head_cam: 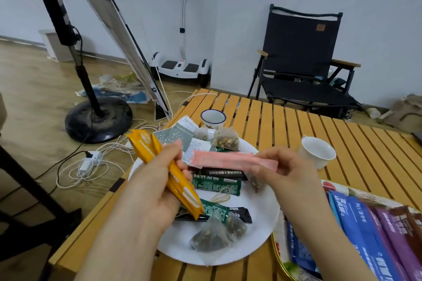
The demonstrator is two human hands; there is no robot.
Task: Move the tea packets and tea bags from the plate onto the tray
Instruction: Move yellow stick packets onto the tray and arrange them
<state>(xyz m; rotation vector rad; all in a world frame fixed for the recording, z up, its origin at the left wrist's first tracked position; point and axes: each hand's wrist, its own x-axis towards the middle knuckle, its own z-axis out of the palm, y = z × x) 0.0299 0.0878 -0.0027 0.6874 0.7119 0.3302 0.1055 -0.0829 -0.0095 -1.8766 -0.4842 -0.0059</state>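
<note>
A white plate [258, 232] on the slatted table holds several tea packets and mesh tea bags [212, 235]. My left hand [157, 180] grips a bundle of yellow stick packets [148, 150] above the plate's left side. A pink stick packet [226, 159] is pinched at its right end by my right hand [287, 166], and its left end reaches my left fingers. Green packets [217, 186] and black packets [239, 213] lie under my hands. The tray [279, 258] at the bottom right carries blue and purple packets [365, 230].
A blue-rimmed enamel mug [213, 118] stands behind the plate and a white cup [317, 151] to its right. A black folding chair [303, 61], a fan stand [98, 118], a hoverboard [181, 66] and floor cables [96, 162] surround the yellow slatted table [342, 134].
</note>
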